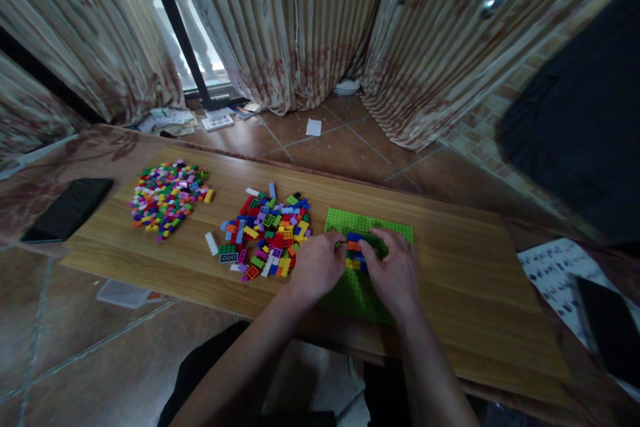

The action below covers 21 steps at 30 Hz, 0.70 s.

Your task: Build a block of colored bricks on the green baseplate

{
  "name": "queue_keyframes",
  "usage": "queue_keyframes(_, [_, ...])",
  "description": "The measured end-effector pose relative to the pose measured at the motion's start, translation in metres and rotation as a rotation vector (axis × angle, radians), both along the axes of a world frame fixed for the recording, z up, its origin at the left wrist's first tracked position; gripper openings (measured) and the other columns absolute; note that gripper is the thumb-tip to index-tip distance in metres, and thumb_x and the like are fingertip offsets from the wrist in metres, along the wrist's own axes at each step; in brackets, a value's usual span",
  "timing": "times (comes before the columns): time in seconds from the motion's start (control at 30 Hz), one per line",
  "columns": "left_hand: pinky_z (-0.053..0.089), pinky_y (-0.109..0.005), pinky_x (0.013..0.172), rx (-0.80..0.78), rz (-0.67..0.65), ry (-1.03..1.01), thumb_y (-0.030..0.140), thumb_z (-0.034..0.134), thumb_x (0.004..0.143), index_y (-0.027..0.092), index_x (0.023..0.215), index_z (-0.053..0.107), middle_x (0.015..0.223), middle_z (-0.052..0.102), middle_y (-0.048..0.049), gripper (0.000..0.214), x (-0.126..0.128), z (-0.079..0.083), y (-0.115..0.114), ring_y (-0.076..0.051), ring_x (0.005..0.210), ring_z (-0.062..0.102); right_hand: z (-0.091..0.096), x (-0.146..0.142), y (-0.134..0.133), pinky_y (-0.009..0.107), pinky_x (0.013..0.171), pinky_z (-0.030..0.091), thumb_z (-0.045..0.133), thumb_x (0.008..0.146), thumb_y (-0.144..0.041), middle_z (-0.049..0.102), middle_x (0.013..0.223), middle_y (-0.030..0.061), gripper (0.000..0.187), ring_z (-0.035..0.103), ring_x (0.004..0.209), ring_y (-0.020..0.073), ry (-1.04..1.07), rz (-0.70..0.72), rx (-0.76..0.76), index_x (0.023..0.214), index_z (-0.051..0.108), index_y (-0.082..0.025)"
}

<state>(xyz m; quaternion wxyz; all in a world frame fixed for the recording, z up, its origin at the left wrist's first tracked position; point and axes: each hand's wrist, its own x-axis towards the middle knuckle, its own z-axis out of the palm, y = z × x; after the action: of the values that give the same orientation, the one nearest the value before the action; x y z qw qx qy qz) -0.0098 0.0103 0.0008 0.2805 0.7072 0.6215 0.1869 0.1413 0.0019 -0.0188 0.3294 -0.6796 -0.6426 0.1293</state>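
A green studded baseplate (370,303) lies on the wooden board, with a small block of stacked toy bricks (355,247) in blue, orange and yellow over it. My left hand (320,265) is closed at the left side of these bricks, thumb and forefinger pressed at their edge. From the right, my right hand (396,270) grips the same bricks between its thumb and curled fingers. Parts of the bricks are hidden by my fingers, so I cannot tell whether they are fixed to the plate.
Left of my hands lies a pile of larger loose bricks (267,230), and beyond it a heap of small bricks (167,203). A black tablet (67,210) rests at far left. Printed paper (555,273) and a dark phone-like device (607,327) are at right. Curtains (300,33) hang behind.
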Motion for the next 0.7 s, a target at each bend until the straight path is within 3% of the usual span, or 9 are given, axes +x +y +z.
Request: queue_keyframes(0.7, [0.048, -0.028, 0.069, 0.004, -0.024, 0.062, 0.026, 0.04, 0.093, 0.02, 0.092, 0.072, 0.085, 0.074, -0.0066, 0.032, 0.002, 0.004, -0.001, -0.019, 0.075, 0.068, -0.004, -0.012, 0.005, 0.049, 0.097, 0.039, 0.063, 0.077, -0.038, 0.067, 0.111, 0.0147, 0.033, 0.056, 0.109, 0.0307, -0.002, -0.101, -0.057, 0.101, 0.071, -0.017])
